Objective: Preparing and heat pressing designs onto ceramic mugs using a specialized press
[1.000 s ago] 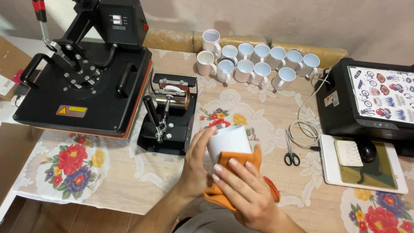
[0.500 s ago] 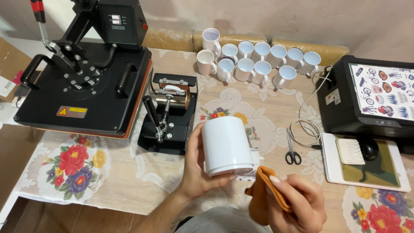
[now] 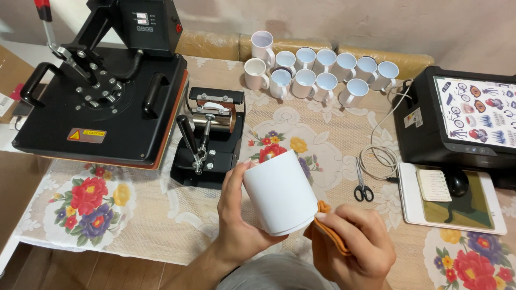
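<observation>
From the head camera, looking down, we see our left hand (image 3: 239,215) wrapped around a plain white mug (image 3: 279,193), fingers curled on its smooth round side and holding it up, tilted, just above the near edge of the table (image 3: 161,225). Our right hand (image 3: 352,247) is closed around a soft orange cloth (image 3: 328,233), pinched between the fingers and touching the mug near its bottom rim. We think the wiping is in the middle: the mug looks clean and shiny with no picture on it, and it has not gone into any machine yet. The small black mug press (image 3: 209,134), with its round metal barrel and long handle, sits just beyond the mug and looks empty. To its left is a big flat black heat press (image 3: 102,102), hard and heavy looking. At the back stands a group of white mugs (image 3: 317,72), all bare, so we judge that lots of work is left. Black-handled scissors (image 3: 363,185) lie to the right near a coiled white cable (image 3: 376,156). The tablecloth is lacy with bright flowers.
</observation>
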